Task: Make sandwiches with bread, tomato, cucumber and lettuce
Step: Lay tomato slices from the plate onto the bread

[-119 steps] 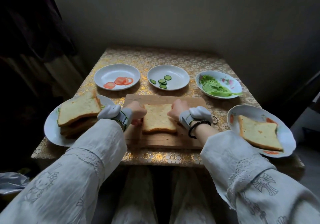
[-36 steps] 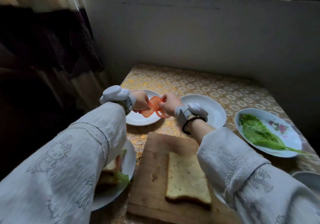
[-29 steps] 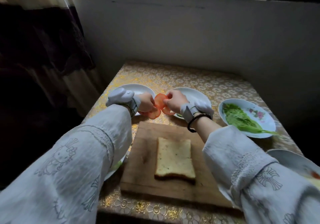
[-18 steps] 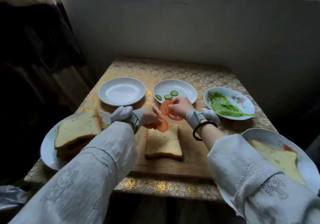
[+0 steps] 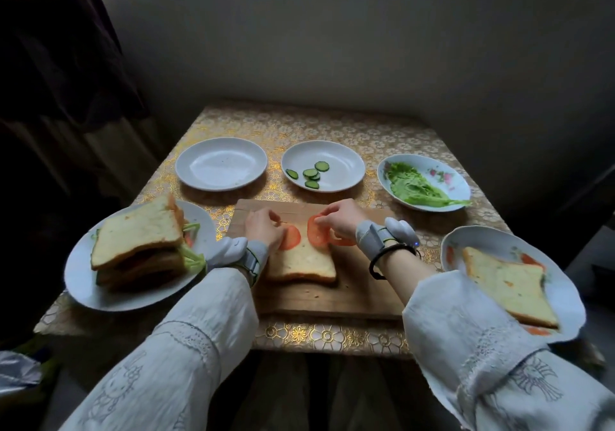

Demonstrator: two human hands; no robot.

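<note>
A bread slice [image 5: 301,262] lies on the wooden cutting board [image 5: 346,297]. My left hand [image 5: 264,227] hovers at its far left corner, fingers curled over one tomato slice [image 5: 290,237] lying on the bread. My right hand [image 5: 342,219] pinches tomato slices [image 5: 316,232] at the bread's far right corner; another red ring shows under that wrist. Cucumber slices [image 5: 311,174] sit on the middle white plate [image 5: 342,161]. Lettuce [image 5: 416,189] lies in the flowered dish [image 5: 456,181]. A second bread slice [image 5: 509,286] rests on the right plate [image 5: 565,297].
A stack of finished sandwiches [image 5: 139,241] fills the left plate [image 5: 83,284]. The far left white plate [image 5: 221,164] holds nothing. The gold-patterned table [image 5: 332,124] stands against a grey wall, with a dark curtain at left.
Both hands took the tomato slices off the far left plate, carried them back over the board and lowered them onto the bread's far edge. The head tilted down again.
</note>
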